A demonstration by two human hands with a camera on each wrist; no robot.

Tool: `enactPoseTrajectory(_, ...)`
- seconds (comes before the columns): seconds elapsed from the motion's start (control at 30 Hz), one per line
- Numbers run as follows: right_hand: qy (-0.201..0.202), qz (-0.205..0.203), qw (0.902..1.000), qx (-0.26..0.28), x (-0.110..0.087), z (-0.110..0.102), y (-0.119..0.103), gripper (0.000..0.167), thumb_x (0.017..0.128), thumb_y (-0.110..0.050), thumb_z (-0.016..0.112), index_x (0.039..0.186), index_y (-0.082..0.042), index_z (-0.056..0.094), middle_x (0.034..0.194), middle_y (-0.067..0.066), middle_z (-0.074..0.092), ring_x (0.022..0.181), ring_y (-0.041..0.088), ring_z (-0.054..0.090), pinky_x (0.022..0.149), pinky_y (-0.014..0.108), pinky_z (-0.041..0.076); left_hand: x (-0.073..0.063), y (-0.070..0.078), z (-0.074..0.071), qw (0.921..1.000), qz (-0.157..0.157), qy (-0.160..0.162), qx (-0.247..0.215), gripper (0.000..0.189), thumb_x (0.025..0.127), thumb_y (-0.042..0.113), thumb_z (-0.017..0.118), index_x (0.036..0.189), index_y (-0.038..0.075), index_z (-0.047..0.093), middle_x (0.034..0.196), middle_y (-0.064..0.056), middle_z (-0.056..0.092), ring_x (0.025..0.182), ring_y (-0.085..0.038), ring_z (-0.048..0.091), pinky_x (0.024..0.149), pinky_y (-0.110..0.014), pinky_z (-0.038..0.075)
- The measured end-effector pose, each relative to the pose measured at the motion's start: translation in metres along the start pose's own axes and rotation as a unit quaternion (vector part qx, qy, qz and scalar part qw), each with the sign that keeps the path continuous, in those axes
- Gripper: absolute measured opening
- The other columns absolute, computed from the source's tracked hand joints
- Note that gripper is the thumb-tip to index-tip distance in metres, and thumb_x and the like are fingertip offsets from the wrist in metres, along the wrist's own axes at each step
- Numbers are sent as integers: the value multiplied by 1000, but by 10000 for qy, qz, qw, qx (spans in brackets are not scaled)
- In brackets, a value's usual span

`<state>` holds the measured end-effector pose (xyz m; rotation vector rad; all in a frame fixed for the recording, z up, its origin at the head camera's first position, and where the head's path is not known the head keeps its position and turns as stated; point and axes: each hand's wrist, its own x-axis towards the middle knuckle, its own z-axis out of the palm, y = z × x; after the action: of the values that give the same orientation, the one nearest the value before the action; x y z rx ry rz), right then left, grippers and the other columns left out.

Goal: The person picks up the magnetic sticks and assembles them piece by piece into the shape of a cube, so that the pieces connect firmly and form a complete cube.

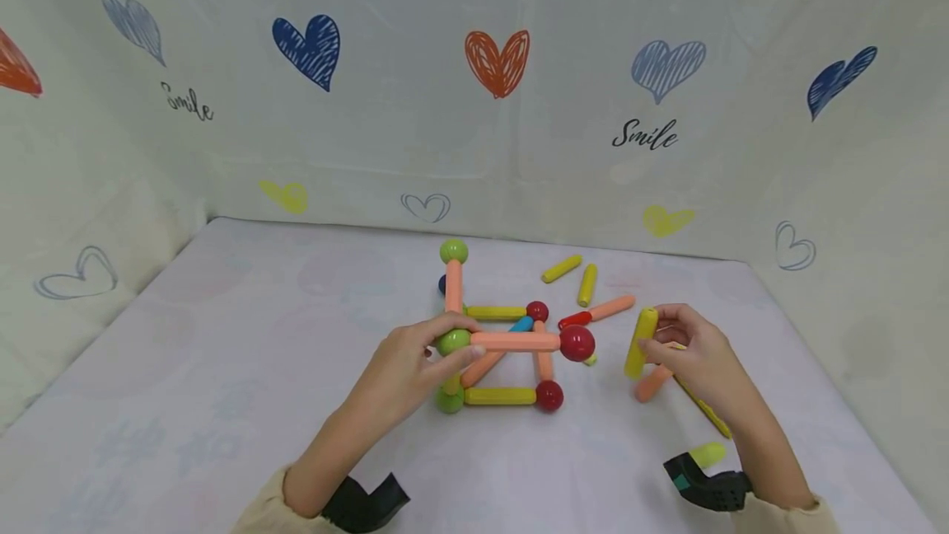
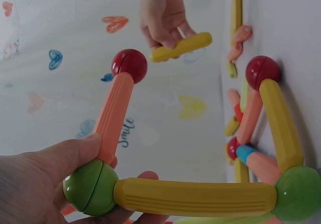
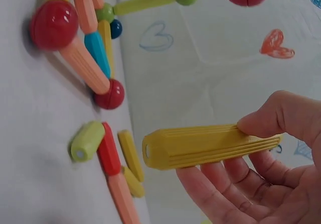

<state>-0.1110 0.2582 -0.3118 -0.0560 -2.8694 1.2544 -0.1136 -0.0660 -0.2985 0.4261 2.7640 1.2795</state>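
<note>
The left hand [image 1: 415, 357] grips the upper near corner of the frame [image 1: 500, 396], thumb and fingers closed around a green ball [image 1: 454, 342] and the end of a pink bar [image 1: 519, 342]. The frame stands on the table [image 1: 222, 369]; the bar and hand hide part of it. The bar's red ball [image 1: 577, 343] juts into the space between frame and right hand [image 1: 693, 344], which pinches a yellow stick [image 1: 641, 344] between thumb and fingers, above the table.

Below that hand, partly covered by it, lie a pink piece [image 1: 651, 386] and a long yellow stick [image 1: 708, 410]; a lime piece [image 1: 709, 453] sits by the wrist strap [image 1: 712, 491]. Beyond, a red-and-pink stick [image 1: 611, 307] lies near two short yellow sticks [image 1: 562, 269]. A heart-printed cloth [image 1: 563, 188] hangs behind.
</note>
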Motion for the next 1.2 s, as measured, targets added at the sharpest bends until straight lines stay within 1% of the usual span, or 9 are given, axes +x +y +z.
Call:
enactPoseTrajectory(0.17,-133,-380,9989,233,0,20,-12,38,87,-16,65,116,1,47,106,14,60,93,19,57,71,14,49,0,0,0,10000,-10,1,10,26,83,35,68,108,28,65,67,5,52,61,-13,44,49,-24,33)
enactPoseTrajectory(0.23,-188,-466,9981,351,-1,26,-15,37,85,-13,66,115,0,48,102,13,60,90,19,58,61,17,49,0,0,0,10000,-12,-1,15,26,84,35,68,109,28,65,67,5,52,61,-13,43,49,-24,33)
enactPoseTrajectory(0.33,-213,-603,9964,549,-1,36,-18,36,84,-11,68,114,-1,50,102,13,60,89,20,58,61,18,50,0,0,0,10000,25,26,25,26,83,34,68,109,27,65,71,6,56,62,-13,45,49,-24,34)
enactPoseTrajectory(0.4,-244,-673,9951,677,-2,42,-19,37,83,-10,69,113,-1,50,104,13,59,91,21,58,62,17,50,0,-1,0,10000,32,32,33,26,83,34,68,109,27,65,73,5,58,63,-14,46,50,-24,35)
enactPoseTrajectory(0.47,-283,-784,9933,796,-2,47,-19,37,82,-10,69,113,0,51,108,13,59,95,22,57,73,16,50,0,-1,0,10000,37,41,42,26,83,33,68,108,28,65,75,5,59,64,-14,46,51,-25,36)
enactPoseTrajectory(0.57,-369,-813,9914,960,-1,53,-20,37,83,-11,69,113,-1,51,111,14,59,98,24,56,75,17,51,0,-1,0,10000,46,64,49,26,83,33,68,108,28,65,79,5,62,67,-14,48,53,-25,38)
enactPoseTrajectory(0.7,-412,-818,9903,1041,-1,59,-19,38,82,-8,69,114,0,50,112,15,59,100,25,55,76,17,50,0,-1,0,9999,52,102,52,25,83,33,69,107,28,66,83,5,64,70,-14,49,55,-26,40)
enactPoseTrajectory(0.9,-420,-925,9895,1032,-1,61,-19,40,81,-9,70,115,-1,50,114,15,59,100,26,56,76,17,50,0,-1,0,10000,32,78,28,25,83,33,69,107,28,66,81,5,63,68,-15,48,53,-26,39)
enactPoseTrajectory(1.2,-463,-1079,9880,1002,-3,63,-21,41,79,-7,72,114,-2,51,115,15,60,101,26,56,75,18,51,0,-1,1,9999,33,102,32,25,83,33,69,107,28,66,90,5,66,74,-15,50,58,-27,42)
